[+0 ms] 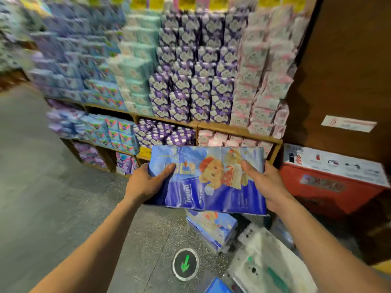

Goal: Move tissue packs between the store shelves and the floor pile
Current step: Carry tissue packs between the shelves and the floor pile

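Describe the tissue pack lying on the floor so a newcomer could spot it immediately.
Start at the red box right of the shelves, then look down-left to the grey floor. The floor pack lies directly beneath the pack held in both hands, unlike the white plastic bag beside it: blue, cartoon-printed.

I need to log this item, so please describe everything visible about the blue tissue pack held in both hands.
The blue tissue pack is a wide, flat bundle in glossy, slightly crinkled plastic wrap. Its print shows a cartoon figure with a red cap and white "Tempo" lettering. It is held above the floor, in front of the low shelves, tilted toward the camera. The left hand grips its left edge, thumb on top; the right hand grips the right edge likewise. Nothing else touches it.
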Demonstrator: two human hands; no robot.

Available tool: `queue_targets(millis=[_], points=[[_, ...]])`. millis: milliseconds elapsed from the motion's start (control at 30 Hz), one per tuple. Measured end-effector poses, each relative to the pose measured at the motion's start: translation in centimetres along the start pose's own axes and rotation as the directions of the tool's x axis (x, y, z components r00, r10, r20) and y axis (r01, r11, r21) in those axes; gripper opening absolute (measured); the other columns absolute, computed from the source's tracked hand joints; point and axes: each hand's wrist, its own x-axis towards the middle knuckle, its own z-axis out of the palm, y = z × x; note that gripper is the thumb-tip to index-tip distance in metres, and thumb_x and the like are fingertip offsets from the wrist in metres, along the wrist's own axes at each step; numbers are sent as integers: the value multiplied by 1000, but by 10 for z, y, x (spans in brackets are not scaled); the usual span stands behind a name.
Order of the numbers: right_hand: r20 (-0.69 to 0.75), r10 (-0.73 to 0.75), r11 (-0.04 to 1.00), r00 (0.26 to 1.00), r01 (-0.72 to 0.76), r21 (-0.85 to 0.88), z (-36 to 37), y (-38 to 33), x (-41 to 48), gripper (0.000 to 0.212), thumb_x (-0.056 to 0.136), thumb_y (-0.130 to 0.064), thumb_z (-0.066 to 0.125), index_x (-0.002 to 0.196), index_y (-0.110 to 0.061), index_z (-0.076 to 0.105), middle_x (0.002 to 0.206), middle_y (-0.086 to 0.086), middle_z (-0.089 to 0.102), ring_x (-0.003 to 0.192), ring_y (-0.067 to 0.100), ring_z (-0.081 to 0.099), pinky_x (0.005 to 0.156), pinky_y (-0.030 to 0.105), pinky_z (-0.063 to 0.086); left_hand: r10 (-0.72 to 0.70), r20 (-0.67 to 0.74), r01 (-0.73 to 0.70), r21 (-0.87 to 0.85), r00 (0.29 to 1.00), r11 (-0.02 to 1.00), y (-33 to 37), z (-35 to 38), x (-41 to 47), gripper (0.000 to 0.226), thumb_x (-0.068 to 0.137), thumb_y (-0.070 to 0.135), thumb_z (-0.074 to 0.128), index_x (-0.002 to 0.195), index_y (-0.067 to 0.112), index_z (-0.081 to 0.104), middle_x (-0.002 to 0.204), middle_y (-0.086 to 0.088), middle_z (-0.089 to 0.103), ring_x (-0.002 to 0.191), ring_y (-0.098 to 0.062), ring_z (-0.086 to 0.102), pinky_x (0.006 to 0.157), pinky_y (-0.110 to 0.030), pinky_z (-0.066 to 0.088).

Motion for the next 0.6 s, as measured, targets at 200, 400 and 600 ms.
queue_targets(millis=[200, 400, 600], points=[[267, -79, 995, 960, 90, -30, -6, -65, -115, 34, 86, -44, 74, 112, -25, 65, 98, 4, 77, 85, 26, 75, 76, 46, 62, -105, -203, 50, -257, 974, 965, 7, -78, -166, 71, 75, 71, 72, 114, 14, 56, 111, 6, 66, 97, -18, 64, 76, -30, 44], [425, -154, 984, 892, 177, -15, 16, -98, -219, 47, 81, -44, 75, 120, -21, 62, 106, 7, 76, 85, 23, 76, 76, 43, 62, -180, -354, 57, -332, 918, 942, -18, -146, -289, 86, 71, 76, 71, 127, 14, 52, 120, 4, 65, 98, -18, 65, 81, -34, 51], [577, -166, 976, 799, 218, -20, 97, -99, -339, 33, 90, -34, 70, 117, -17, 62, 102, 6, 77, 84, 24, 76, 67, 36, 63, -169, -463, 9, -329, 870, 944, -102, -243, -405, 100, 51, 97, 62, 122, 28, 61, 112, 11, 73, 96, -12, 73, 87, -45, 59]])
